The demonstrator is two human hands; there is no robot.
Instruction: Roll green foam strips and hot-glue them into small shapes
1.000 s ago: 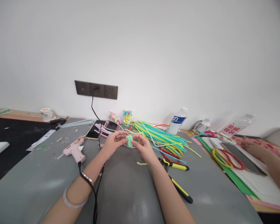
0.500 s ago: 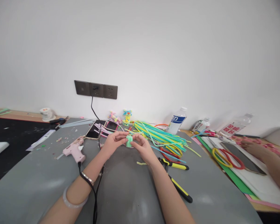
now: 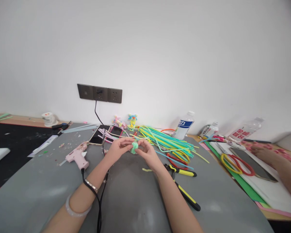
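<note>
Between my two hands, above the middle of the grey table (image 3: 131, 194), is a small light-green coil of fuzzy pipe cleaner (image 3: 134, 148). My left hand (image 3: 120, 149) pinches it from the left with thumb and fingers. From the other side my right hand (image 3: 146, 151) grips it, fingers bent. Fingers cover parts of the coil. Just beyond the right hand lies a loose heap of green, yellow and blue pipe cleaners (image 3: 169, 142). Pliers with yellow-and-black handles (image 3: 184, 172) rest spread apart beside my right forearm.
A pink glue gun (image 3: 77, 158) lies left, its black cable (image 3: 99, 207) running under my left arm. Phones (image 3: 99, 135), two small pipe-cleaner figures (image 3: 132, 122) and a bottle (image 3: 183, 126) stand or lie toward the wall. At right are scissors (image 3: 241, 165) and another person's hand (image 3: 263, 153).
The green coil has turned between my fingers: its striped side faced me before, and now a rounded, swirled face shows. Both hands stay in nearly the same place.
</note>
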